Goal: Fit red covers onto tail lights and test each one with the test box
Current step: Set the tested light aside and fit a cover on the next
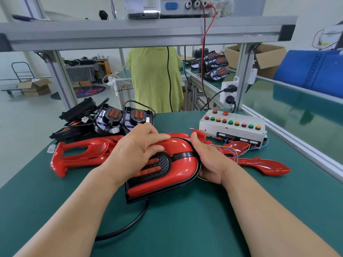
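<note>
A tail light [163, 182] with a glossy red cover [183, 160] over it lies on the green table [204, 219] in front of me. My left hand [137, 151] lies on top of it, fingers pressing down along the cover's far edge. My right hand [211, 164] grips the light's right side, thumb up on the rim. A black cable [130, 223] trails from the light toward me. The white test box [232, 127] with coloured buttons stands at the right rear, thin wires [232, 151] running from it.
Loose red covers lie left [79, 154] and right [265, 166] of the light. Uncovered black tail lights [115, 119] are piled at the rear left. A person in a green top [156, 78] stands beyond the table. An aluminium frame [148, 32] spans overhead.
</note>
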Motion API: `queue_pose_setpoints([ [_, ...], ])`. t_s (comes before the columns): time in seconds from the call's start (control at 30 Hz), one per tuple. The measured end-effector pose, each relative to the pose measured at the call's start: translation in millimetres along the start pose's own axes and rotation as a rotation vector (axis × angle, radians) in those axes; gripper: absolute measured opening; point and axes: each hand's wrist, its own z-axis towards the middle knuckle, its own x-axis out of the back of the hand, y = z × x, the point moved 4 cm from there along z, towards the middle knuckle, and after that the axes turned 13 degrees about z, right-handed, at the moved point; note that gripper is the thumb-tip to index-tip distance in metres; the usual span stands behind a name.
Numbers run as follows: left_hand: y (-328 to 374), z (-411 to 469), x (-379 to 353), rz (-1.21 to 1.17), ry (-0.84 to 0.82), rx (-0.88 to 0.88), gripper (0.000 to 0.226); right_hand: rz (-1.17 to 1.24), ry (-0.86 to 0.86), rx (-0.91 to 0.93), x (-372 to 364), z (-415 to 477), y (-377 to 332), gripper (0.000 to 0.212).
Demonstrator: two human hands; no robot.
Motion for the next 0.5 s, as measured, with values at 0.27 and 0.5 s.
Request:
queue_pose_setpoints([
  [0.27, 5.9, -2.4, -0.3, 0.059, -0.008, 0.021, 0.035, 0.011, 0.003, 0.025, -2.1, -1.0, -1.1, 0.055],
  [0.5, 2.0, -4.2, -10.0, -0.093, -0.017, 0.067, 0.032, 0.069, 0.067, 0.017, -0.8, 2.5, -0.7, 0.053],
])
